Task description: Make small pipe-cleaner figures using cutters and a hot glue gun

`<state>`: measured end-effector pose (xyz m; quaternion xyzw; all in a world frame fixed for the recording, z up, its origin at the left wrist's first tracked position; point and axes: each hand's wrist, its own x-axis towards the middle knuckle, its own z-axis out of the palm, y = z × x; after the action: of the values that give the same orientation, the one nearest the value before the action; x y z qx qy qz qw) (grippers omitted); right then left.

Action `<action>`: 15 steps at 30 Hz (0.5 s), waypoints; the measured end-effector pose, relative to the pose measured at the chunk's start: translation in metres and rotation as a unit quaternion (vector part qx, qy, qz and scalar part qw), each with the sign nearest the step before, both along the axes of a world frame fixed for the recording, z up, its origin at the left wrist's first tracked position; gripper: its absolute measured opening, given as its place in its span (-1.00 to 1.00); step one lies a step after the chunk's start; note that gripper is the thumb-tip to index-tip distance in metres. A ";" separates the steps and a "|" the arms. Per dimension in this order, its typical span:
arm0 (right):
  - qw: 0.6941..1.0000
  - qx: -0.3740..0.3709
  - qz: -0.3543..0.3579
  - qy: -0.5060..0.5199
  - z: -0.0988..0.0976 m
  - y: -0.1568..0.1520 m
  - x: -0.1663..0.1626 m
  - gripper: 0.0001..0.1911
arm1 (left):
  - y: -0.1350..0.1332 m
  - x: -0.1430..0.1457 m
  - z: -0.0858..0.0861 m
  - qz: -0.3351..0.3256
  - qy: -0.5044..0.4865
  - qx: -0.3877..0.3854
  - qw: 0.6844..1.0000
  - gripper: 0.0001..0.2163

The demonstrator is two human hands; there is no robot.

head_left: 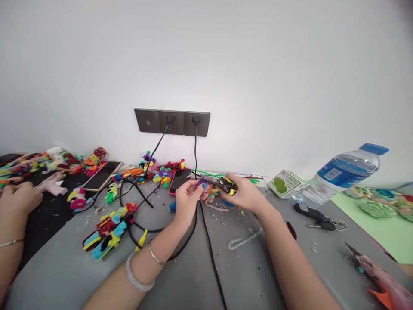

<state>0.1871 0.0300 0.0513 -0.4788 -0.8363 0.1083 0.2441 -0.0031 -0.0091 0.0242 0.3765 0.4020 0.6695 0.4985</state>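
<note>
My left hand [189, 200], with a bracelet and a bangle on the wrist, pinches a small purple pipe cleaner piece [200, 187] above the grey table. My right hand [245, 193] is wrapped round black and yellow pliers [222, 183]. The jaws point left and reach the fingertips of my left hand; whether they touch the purple piece I cannot tell. Behind my left hand lies a phone in a pink case [179, 181]. A glittery, pale pipe cleaner [241, 243] rests on the table near my right forearm.
Pipe cleaner figures [108, 230] and black cables [209, 241] lie across the left and middle. At right are a water bottle [343, 174], a green-white box [285, 184], keys [322, 221] and scissors [380, 275]. Another person's hand [21, 200] is at far left.
</note>
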 end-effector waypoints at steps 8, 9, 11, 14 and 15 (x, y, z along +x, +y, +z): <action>1.000 -0.001 -0.008 0.013 -0.002 0.000 0.004 -0.77 | -0.003 0.000 0.000 -0.012 0.018 0.014 1.000 -0.65; 1.000 0.000 -0.010 0.015 -0.003 0.000 0.005 -0.77 | -0.003 0.000 0.001 -0.012 0.023 0.014 1.000 -0.65; 1.000 0.003 -0.014 0.019 -0.004 0.000 0.006 -0.78 | -0.004 0.000 0.002 -0.015 0.032 0.017 0.999 -0.65; 1.000 -0.004 -0.014 0.026 -0.005 0.000 0.006 -0.76 | -0.002 0.000 0.001 -0.020 0.042 0.021 0.999 -0.67; 0.999 -0.008 -0.017 0.031 -0.004 0.001 0.006 -0.75 | -0.002 -0.001 0.001 -0.021 0.044 0.022 0.999 -0.68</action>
<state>0.1931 0.0306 0.0470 -0.4916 -0.8189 0.1262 0.2680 -0.0037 -0.0107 0.0247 0.4251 0.4008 0.6503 0.4855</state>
